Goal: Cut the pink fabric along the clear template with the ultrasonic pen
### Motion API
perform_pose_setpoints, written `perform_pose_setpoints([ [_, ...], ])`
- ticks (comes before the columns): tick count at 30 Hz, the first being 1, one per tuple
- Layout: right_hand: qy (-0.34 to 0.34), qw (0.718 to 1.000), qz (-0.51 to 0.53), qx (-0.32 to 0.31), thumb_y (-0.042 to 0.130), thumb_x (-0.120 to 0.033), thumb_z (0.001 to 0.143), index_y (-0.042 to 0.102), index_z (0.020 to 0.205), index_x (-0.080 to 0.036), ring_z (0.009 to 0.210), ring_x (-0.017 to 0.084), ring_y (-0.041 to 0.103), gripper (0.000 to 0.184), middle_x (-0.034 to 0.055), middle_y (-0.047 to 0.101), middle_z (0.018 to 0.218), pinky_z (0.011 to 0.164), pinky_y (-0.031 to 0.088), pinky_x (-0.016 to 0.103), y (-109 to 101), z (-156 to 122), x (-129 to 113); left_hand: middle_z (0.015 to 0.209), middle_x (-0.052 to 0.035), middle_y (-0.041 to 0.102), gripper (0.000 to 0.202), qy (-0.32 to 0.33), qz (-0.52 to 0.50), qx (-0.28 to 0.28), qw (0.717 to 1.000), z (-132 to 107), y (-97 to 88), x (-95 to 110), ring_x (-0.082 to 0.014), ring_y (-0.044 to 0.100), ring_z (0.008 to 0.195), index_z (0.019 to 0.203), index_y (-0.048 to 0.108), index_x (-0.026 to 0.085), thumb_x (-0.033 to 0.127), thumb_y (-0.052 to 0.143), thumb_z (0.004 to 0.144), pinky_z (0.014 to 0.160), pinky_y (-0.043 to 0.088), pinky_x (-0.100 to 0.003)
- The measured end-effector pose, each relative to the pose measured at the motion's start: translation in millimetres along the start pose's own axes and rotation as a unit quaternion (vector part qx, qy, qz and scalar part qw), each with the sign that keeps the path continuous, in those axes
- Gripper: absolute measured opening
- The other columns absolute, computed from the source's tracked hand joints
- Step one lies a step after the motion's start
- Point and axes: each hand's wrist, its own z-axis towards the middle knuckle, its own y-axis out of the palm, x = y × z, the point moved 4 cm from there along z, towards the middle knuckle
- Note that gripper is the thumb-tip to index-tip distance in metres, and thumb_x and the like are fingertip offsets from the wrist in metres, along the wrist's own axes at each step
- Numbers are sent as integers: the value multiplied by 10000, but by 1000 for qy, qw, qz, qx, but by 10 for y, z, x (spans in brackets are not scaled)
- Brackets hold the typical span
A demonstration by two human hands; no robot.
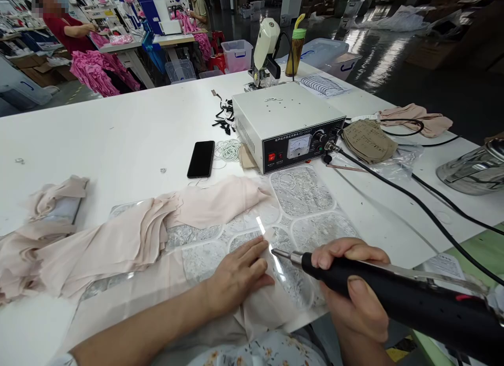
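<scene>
My left hand (240,274) lies on pale pink fabric (271,303) near the front edge of the table, its fingers stretched forward and pressing the cloth down. My right hand (356,282) is wrapped round the black body of a handheld ultrasonic welder (409,297). The welder's narrow metal tip points left, close to the fingertips of my left hand. Under the fabric is a clear mat with a grey stone pattern (315,229). More pale pink pieces (220,200) lie stacked and overlapping beyond and to the left of my left hand.
A generator box (291,119) stands behind the mat, with a black cable (409,198) running to the right. Around it are a phone (200,159), thin cord (228,150), brown pattern pieces (370,140), a glass jar (472,169) and a bottle (296,51). People sit at sewing machines (163,11) behind.
</scene>
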Motion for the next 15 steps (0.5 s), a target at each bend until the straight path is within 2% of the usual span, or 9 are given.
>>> perform_pose_setpoints([
  [3, 1, 999, 10, 34, 563, -220, 797, 548, 913, -205, 628, 114, 558, 118, 11, 502, 841, 578, 518, 311, -84, -22, -32, 1212, -172, 637, 302, -3, -19, 0, 1000, -1, -62, -37, -251, 570, 1235, 779, 531, 133, 366, 518, 971, 1015, 541, -348],
  [5, -1, 998, 9, 56, 570, -226, 777, 554, 897, -200, 616, 117, 558, 124, 12, 510, 827, 564, 513, 310, -167, -57, -56, 1249, -172, 623, 275, -8, -21, -9, 1000, -5, -105, -60, -238, 541, 1269, 901, 589, 106, 332, 469, 1002, 1047, 512, -349],
  [8, 7, 996, -1, 86, 582, -239, 738, 560, 868, -198, 585, 119, 553, 138, 5, 515, 798, 532, 498, 309, -283, -108, -83, 1370, -133, 555, 303, -3, 7, -67, 998, -4, -130, -82, -262, 425, 1365, 1229, 566, 113, 288, 432, 1021, 1136, 393, -461],
  [11, 11, 992, -14, 126, 564, -241, 682, 553, 822, -194, 553, 116, 529, 148, -1, 516, 770, 505, 474, 305, -376, -124, -110, 1413, -86, 521, 359, -10, 17, -126, 992, -7, -179, -104, -268, 390, 1386, 1352, 504, 174, 299, 388, 1035, 1167, 303, -529],
  [13, 9, 987, -22, 159, 537, -246, 642, 534, 785, -193, 537, 112, 501, 153, -4, 506, 757, 498, 456, 305, -449, -120, -122, 1401, -90, 532, 350, -53, 13, -108, 993, -32, -282, -122, -257, 435, 1359, 1324, 532, 178, 304, 372, 1039, 1145, 358, -497],
  [15, 7, 982, -39, 187, 503, -263, 612, 499, 758, -201, 525, 111, 471, 158, -7, 484, 749, 493, 434, 309, -550, -110, -117, 1322, -109, 582, 327, -121, 8, -56, 991, -106, -414, -115, -236, 547, 1249, 1250, 581, 168, 313, 383, 1033, 1047, 486, -411],
])
